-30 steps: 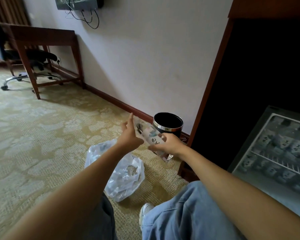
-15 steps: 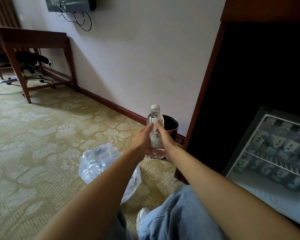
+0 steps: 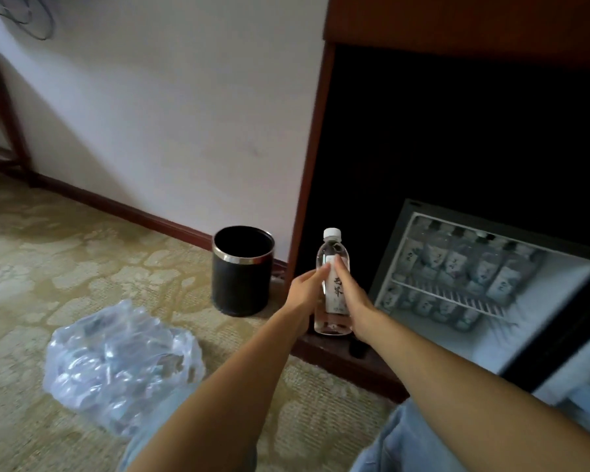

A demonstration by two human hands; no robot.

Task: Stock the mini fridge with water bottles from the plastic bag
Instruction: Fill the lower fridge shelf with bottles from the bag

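Note:
A clear water bottle (image 3: 333, 257) with a white cap and white label stands upright in mid-air, held between both hands. My left hand (image 3: 305, 294) grips its left side and my right hand (image 3: 353, 301) its right side. The bottle is in front of the dark cabinet opening, just left of the open mini fridge (image 3: 556, 301). Inside the fridge several labelled bottles fill the wire shelf and the row below. A clear plastic bag (image 3: 116, 362) with more bottles lies on the carpet at lower left.
A black waste bin (image 3: 242, 281) with a chrome rim stands against the wall, left of the wooden cabinet frame (image 3: 310, 172). The fridge door's white inner edge (image 3: 579, 379) sits at far right. My knees in blue jeans are at the bottom. A desk leg (image 3: 7, 114) is far left.
The bottle went from tilted to upright between both hands and has moved right, toward the fridge. The view has swung right, so the fridge looks larger and closer.

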